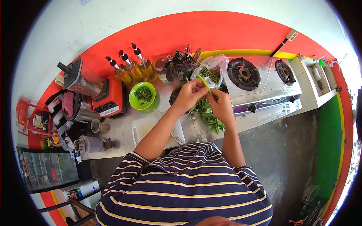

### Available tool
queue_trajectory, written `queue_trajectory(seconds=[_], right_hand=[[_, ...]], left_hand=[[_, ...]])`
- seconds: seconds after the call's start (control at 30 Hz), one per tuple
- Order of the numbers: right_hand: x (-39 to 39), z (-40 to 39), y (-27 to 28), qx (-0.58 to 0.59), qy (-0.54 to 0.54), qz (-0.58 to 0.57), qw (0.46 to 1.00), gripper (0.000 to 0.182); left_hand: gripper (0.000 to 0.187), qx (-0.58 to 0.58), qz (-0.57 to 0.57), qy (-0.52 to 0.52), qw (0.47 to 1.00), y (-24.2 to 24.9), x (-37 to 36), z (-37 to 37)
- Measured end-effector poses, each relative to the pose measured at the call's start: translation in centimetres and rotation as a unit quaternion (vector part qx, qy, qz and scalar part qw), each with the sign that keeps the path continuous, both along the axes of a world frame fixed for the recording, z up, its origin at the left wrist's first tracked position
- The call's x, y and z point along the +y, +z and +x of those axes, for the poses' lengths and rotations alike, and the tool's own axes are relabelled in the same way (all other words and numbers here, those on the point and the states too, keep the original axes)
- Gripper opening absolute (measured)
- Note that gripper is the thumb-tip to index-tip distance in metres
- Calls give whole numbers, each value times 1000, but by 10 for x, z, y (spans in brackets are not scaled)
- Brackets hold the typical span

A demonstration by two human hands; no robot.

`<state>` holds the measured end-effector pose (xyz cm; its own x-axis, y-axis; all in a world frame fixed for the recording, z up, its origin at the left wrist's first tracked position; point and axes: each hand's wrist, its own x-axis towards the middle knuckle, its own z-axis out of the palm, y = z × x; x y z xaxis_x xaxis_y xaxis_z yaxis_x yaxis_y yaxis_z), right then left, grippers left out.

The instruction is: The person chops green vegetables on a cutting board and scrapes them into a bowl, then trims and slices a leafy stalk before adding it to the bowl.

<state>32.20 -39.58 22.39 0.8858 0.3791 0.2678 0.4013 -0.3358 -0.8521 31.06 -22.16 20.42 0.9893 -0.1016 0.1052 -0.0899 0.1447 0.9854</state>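
The bare left hand (pixel 191 97) is pinching a slender bright-green plant stem (pixel 203 81) between thumb and fingertips. The bare right hand (pixel 221 107) is meeting it at the lower end, thumb and forefinger drawn together, apparently pinching it too; the overlap is hiding the exact contact. The stem is tilting up and leftward from the fingers, above the counter.

Beneath everything, a long silver metal countertop (pixel 122 132) is bearing the kitchenware. A silver two-burner gas stove (pixel 268 81) is standing to the right of the hands. A white rectangular cutting board (pixel 145 126) is lying partly under the left forearm. A loose bunch of broad-leaved green herbs (pixel 213 119) is spreading below the hands; whether any of it is resting in the right palm, I cannot tell. A crumpled clear plastic bag (pixel 221 61) is sitting just beyond the hands, showing greens inside. A round lime-green bowl (pixel 131 100) is standing to their left, holding small dark-green leaf pieces (pixel 143 94). A silver patterned handle (pixel 177 138), probably a knife's, is resting at the board's edge.

The hands seem to be trimming or snapping the stem piece by piece; that is calling for a firm left pinch and a short, controlled bend or pull from the right.
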Motion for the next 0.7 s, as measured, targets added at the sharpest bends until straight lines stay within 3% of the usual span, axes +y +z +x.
queue_trajectory(seconds=[0.1, 0.27, 0.33, 0.47, 0.7], right_hand=[[5, -8, -1, -54, -16, -2, 998, 20], [18, -24, 10, -29, 1, -33, 999, 22], [34, -31, 8, -40, 19, 19, 999, 24], [71, -53, 20, 12, 61, 2, 998, 23], [125, -95, -2, 55, 109, -3, 993, 20]], left_hand=[[23, 7, 33, 22, 999, 3, -8, -13], [21, -5, 16, 43, 999, 2, 7, -31], [18, -17, -6, 75, 997, -1, 21, -41], [17, -18, -70, 135, 988, 6, 59, -75], [19, 39, -76, 256, 963, 1, 139, -150]])
